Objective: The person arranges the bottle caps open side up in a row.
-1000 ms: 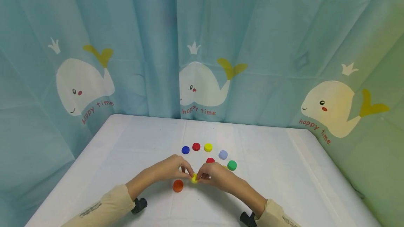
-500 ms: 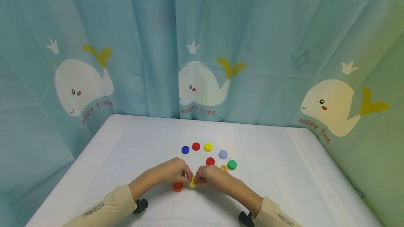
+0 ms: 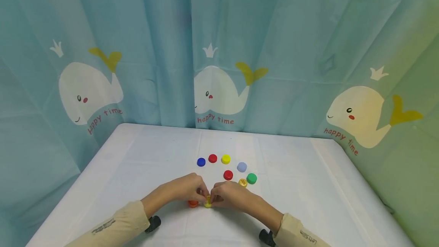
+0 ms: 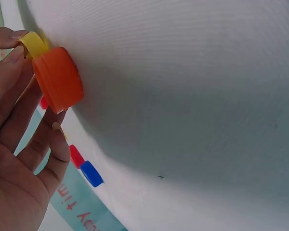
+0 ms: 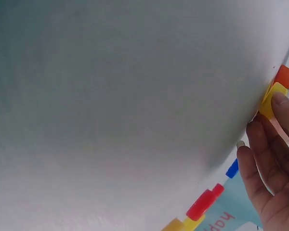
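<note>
Between the fingertips of both hands, a yellow bottle cap [image 3: 207, 204] is pinched low at the near middle of the white table. My left hand [image 3: 189, 186] holds it from the left and my right hand [image 3: 230, 193] from the right. In the right wrist view, the thumb presses the yellow cap [image 5: 267, 107]. Fingers cover much of it, so whether it is one piece or more I cannot tell. An orange bottle cap [image 3: 193, 204] stands just left of it, partly under my left hand. The left wrist view shows the orange cap [image 4: 63, 79] close beside the yellow one.
Beyond the hands lie a blue cap [image 3: 201, 162], a red cap [image 3: 212, 158], a yellow cap [image 3: 225, 159], a pale lilac cap [image 3: 242, 167], a green cap [image 3: 252, 178], a second red cap [image 3: 228, 175] and a golden-yellow cap [image 3: 242, 183]. A whale-print curtain [image 3: 291, 48] hangs behind.
Both hands have shifted slightly toward the person, taking the yellow cap along. The golden-yellow cap near my right hand has come into fuller view, while the left hand covers more of the orange cap.
</note>
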{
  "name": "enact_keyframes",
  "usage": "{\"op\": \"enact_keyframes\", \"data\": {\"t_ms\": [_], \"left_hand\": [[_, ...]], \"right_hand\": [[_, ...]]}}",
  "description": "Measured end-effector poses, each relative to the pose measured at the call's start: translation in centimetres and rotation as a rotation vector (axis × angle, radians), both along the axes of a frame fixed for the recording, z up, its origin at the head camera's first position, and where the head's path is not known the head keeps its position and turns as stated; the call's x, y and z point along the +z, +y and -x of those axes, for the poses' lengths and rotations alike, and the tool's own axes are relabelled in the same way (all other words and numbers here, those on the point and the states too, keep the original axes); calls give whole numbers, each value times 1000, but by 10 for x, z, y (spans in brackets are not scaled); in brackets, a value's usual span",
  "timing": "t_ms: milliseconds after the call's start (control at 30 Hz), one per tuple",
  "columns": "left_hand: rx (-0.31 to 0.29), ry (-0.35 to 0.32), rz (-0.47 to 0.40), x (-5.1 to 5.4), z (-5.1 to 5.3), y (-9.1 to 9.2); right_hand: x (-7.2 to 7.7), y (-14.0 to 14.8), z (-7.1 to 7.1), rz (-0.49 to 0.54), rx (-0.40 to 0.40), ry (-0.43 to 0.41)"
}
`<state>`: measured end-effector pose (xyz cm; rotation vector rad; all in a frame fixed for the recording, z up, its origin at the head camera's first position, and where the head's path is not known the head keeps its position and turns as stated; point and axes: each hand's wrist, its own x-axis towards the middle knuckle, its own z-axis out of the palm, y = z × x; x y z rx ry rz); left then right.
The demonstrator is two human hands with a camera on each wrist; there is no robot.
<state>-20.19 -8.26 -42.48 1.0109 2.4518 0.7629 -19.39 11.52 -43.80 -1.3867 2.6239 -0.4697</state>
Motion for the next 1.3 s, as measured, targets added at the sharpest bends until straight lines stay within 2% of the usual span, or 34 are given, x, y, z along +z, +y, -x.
{"op": "enact_keyframes", "data": {"t_ms": [167, 333, 567, 767, 900, 1033, 1167, 1300], "left_hand": [[12, -13, 9, 3, -2, 3], [9, -3, 15, 1, -2, 2], [-5, 13, 21, -2, 0, -1], [21, 16, -34, 0, 1, -8], [96, 49, -34, 1, 4, -13], [203, 105, -24, 1, 7, -15], [348, 150, -56, 0, 12, -16], [504, 233, -68, 1, 18, -17]], "right_hand": [[0, 1, -1, -16, 12, 41], [0, 1, -2, -28, 26, 55], [0, 2, -1, -29, -17, -33], [1, 9, -1, -25, -76, -86], [4, 13, 0, -8, -99, -80], [9, 15, 5, 34, -121, -27], [15, 14, 14, 96, -178, 11], [22, 11, 24, 188, -268, 1]]}}
